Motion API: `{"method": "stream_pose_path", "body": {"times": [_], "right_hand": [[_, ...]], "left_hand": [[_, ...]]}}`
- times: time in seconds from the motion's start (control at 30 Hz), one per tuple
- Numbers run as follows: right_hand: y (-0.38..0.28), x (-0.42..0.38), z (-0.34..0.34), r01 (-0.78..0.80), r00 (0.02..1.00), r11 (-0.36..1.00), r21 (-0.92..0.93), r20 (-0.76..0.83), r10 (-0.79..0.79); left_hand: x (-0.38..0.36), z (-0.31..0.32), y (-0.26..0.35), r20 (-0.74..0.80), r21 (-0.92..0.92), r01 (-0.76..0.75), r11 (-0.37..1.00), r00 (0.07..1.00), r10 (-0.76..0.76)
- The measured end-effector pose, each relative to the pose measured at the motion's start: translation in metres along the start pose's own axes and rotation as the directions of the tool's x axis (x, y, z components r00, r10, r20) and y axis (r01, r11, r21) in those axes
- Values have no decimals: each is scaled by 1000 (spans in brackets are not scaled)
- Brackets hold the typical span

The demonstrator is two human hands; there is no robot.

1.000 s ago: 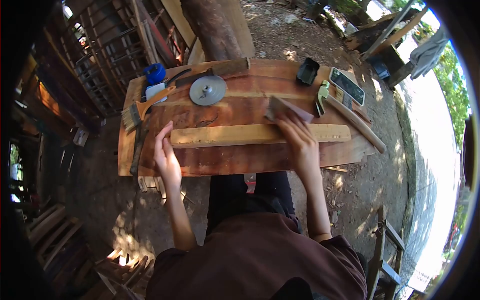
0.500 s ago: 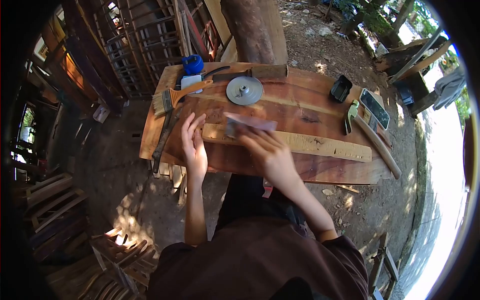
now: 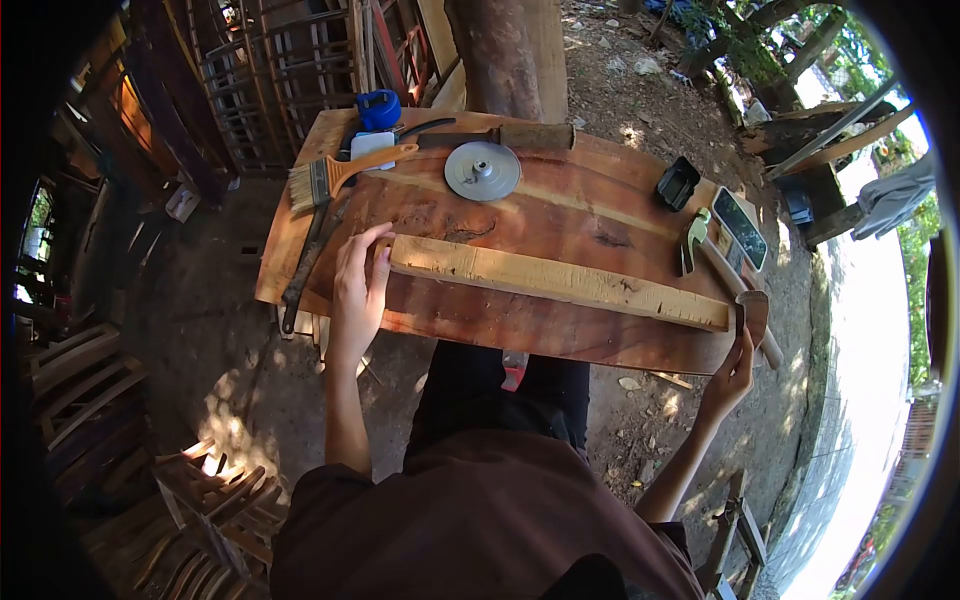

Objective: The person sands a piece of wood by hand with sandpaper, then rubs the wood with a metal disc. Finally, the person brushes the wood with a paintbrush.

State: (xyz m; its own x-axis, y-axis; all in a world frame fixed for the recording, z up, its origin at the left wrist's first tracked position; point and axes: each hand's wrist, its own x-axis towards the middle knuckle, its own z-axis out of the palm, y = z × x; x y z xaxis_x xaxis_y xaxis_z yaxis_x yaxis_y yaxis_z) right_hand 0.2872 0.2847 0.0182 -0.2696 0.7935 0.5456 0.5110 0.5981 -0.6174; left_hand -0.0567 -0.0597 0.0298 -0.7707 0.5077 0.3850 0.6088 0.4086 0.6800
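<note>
L hand (image 3: 357, 290) lies flat w/ fingers spread, pressing the left end of the pale wood strip (image 3: 556, 281), which runs across the middle of the reddish board (image 3: 520, 325) from left to right, slightly tilted down toward the right. R hand (image 3: 735, 375) is off the board's right edge, fingers pinched on a small brownish sheet (image 3: 752, 312), held upright just beside the strip's right end & touching the hammer (image 3: 722, 270) handle, or nearly so. Far side of the board: brush (image 3: 335, 177), grey disc (image 3: 482, 170), phone (image 3: 739, 228), small black tray (image 3: 676, 183).
</note>
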Motion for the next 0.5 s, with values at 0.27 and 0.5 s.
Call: {"method": "stream_pose_path", "body": {"times": [0.27, 0.5], "right_hand": [[5, -6, 23, -127, 980, 976, 179, -126, 151], [6, -5, 11, -125, 988, 976, 181, -65, 138]], "left_hand": [[-2, 18, 0, -85, 63, -29, 998, 996, 35], [-6, 23, -6, -171, 104, 7, 995, 985, 11]]}}
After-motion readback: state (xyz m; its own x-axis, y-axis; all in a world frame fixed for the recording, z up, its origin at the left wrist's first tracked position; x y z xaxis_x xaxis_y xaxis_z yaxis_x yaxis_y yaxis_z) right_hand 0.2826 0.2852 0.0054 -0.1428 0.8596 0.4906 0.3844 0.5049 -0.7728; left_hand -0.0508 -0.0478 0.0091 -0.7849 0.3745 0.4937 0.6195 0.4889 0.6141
